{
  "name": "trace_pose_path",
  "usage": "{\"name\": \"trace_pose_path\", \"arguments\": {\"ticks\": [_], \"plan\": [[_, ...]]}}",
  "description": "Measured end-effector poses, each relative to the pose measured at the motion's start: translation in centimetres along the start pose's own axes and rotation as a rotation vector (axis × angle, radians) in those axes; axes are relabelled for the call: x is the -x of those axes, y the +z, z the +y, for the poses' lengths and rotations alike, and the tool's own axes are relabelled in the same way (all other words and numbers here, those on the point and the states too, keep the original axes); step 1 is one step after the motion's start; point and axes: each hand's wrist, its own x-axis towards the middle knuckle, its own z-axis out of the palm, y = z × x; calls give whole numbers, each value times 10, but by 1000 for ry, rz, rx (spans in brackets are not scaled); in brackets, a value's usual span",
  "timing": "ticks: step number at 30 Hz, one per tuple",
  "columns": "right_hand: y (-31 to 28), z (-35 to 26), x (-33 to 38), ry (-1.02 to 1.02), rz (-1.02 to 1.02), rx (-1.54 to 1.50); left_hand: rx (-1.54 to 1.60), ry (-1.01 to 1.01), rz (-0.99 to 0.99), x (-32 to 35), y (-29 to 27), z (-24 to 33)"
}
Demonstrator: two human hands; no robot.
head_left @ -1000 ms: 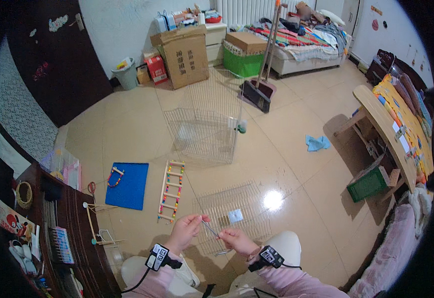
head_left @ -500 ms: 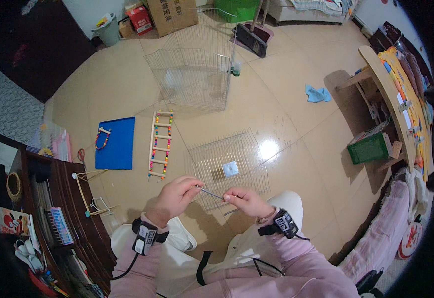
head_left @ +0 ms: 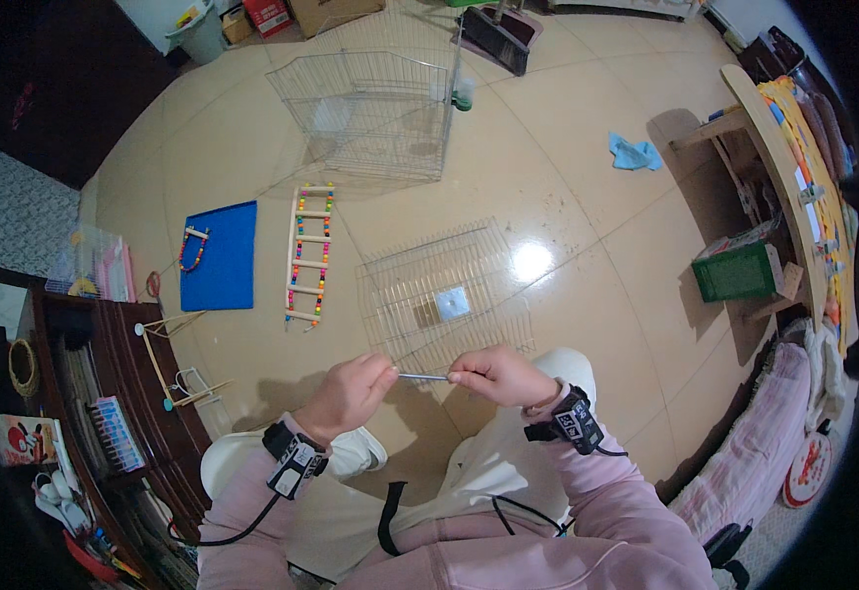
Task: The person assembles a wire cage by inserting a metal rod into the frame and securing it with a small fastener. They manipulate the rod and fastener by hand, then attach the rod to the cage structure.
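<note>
The person wears a pale pink top with long sleeves, the cuffs pushed up just short of the wrists. Each wrist carries a black strap with a small boxy device bearing white markings; a thin black cable trails from each back along the sleeve. The left hand (head_left: pixel 353 393) and right hand (head_left: pixel 501 375) are bare. Light, cream-coloured trousers cover the knees.

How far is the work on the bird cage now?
Done: part of the wire cage stands upright. In hand: left hand and right hand pinch a thin rod. Left: flat wire panel, bead ladder and swing lie loose.
</note>
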Motion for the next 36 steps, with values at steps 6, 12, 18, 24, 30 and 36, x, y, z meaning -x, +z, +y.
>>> {"name": "trace_pose_path", "arguments": {"ticks": [6, 12, 18, 24, 30, 36], "plan": [[0, 10, 8, 41, 41, 1, 270, -424, -201, -7, 15, -5], [3, 32, 13, 86, 36, -117, -39, -34, -214, -19, 17, -9], [3, 45, 12, 100, 79, -138, -208, 68, -287, -31, 29, -37], [1, 55, 6, 165, 77, 78, 264, -350, -294, -36, 51, -48], [3, 71, 2, 246, 56, 2, 162, -143, -217, -32, 64, -64], [4, 70, 0, 278, 69, 40, 77, -119, -158, -32, 84, -86]]}}
